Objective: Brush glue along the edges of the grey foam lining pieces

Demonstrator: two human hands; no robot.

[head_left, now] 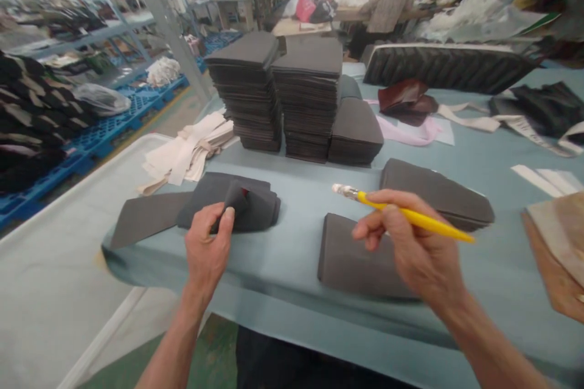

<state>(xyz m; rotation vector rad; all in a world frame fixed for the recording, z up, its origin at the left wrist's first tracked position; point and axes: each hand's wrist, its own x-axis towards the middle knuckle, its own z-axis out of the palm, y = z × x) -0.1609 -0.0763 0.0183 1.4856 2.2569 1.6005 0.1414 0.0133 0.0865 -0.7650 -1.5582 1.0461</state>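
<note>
My left hand (210,237) pinches the near edge of a dark grey sheet (236,197) between thumb and fingers, and the sheet curls upward there. Beneath it lies a low pile of similar sheets (201,194), with one grey piece (148,216) sticking out to the left. My right hand (406,237) is closed around a yellow-handled paintbrush (420,219), whose pale tip points left, above the table. Under that hand sits a grey stack (351,258), partly hidden by it. Just behind is another grey stack (433,194).
Tall stacks of grey pieces (308,97) stand at the back of the blue-green table (292,194). Pale fabric strips (191,149) lie at its left edge. On the right are brown pieces (556,249) and a dark row of pieces (447,67). A person (387,6) is farther back.
</note>
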